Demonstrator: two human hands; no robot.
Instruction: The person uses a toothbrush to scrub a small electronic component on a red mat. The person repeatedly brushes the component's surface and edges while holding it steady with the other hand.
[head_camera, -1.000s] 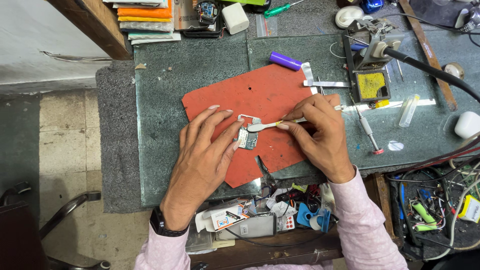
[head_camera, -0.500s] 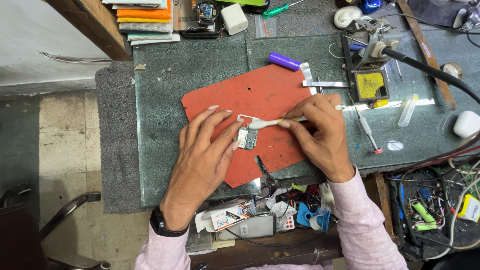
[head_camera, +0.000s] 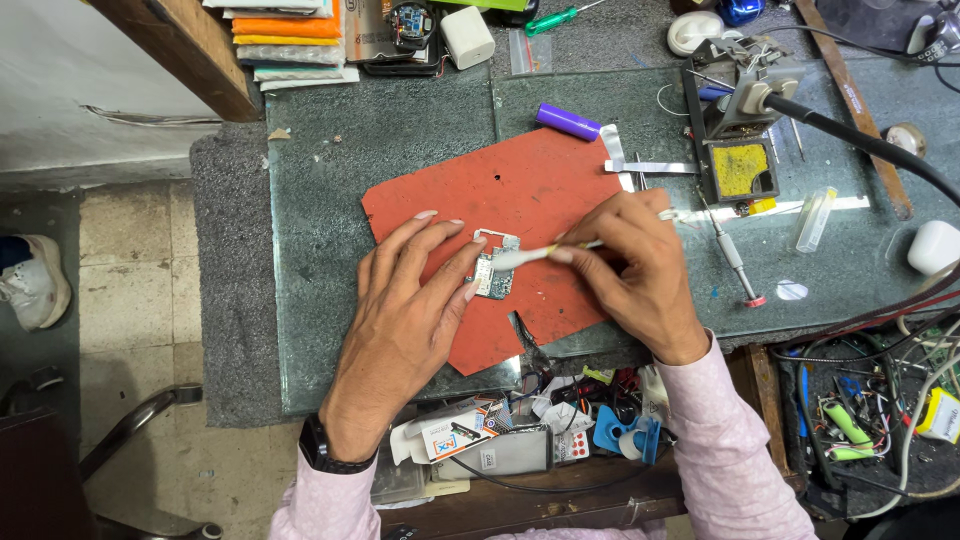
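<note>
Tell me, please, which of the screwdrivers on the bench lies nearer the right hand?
The grey screwdriver with the red tip cap, just beside the right hand; the green-handled screwdriver lies far off at the bench's top edge.
</note>
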